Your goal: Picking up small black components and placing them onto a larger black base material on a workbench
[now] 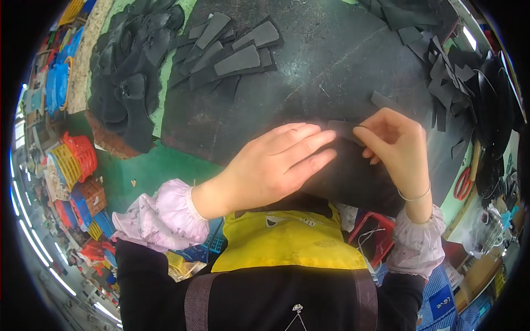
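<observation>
My right hand (395,135) pinches the right end of a small dark grey flat piece (343,129) between thumb and fingers. My left hand (279,160) lies palm down with its fingers stretched out. Its fingertips reach the left end of that piece; whether they press on it I cannot tell. Under both hands is a black work surface (326,66). Just beyond my right hand lies another grey strip (385,101). The material right below my hands is dark and hard to tell from the surface.
Black cut pieces topped with grey patches (237,60) lie at the far left. Beside them is a heap of black shaped pieces (130,71). Dark scraps (441,83) pile up at the right, above red-handled scissors (464,183). A red basket (81,155) stands off the left side.
</observation>
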Demonstrator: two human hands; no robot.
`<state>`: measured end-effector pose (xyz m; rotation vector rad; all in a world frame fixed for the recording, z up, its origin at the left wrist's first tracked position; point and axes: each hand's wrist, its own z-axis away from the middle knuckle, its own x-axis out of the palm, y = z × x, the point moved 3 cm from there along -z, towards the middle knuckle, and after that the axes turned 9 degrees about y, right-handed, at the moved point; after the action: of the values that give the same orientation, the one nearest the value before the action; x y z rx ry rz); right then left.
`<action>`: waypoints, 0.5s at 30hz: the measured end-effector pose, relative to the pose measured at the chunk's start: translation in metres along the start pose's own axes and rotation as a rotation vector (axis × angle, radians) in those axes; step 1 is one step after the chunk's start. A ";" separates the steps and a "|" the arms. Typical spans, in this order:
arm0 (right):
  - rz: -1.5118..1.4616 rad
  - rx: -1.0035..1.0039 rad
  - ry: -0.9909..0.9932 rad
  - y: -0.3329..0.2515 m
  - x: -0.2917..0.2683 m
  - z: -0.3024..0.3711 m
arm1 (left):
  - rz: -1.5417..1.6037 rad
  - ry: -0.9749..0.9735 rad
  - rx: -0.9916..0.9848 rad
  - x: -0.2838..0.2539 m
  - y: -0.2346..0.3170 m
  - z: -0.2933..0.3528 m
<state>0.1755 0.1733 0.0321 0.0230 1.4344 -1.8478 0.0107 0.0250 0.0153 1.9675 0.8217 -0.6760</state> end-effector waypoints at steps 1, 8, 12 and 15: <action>0.102 -0.038 0.027 -0.004 0.001 0.001 | -0.054 -0.009 -0.001 0.001 0.002 0.000; 0.416 -0.518 0.144 -0.014 0.010 0.017 | -0.024 0.051 -0.077 0.000 -0.006 -0.014; 0.207 -0.459 -0.217 -0.022 0.009 0.002 | -0.119 0.066 -0.184 -0.004 -0.020 -0.027; 0.060 -0.492 0.081 -0.029 -0.020 -0.028 | -0.343 0.104 -0.310 -0.043 -0.043 -0.027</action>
<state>0.1606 0.2090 0.0552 -0.1029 1.8882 -1.4171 -0.0455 0.0535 0.0368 1.6070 1.2666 -0.6013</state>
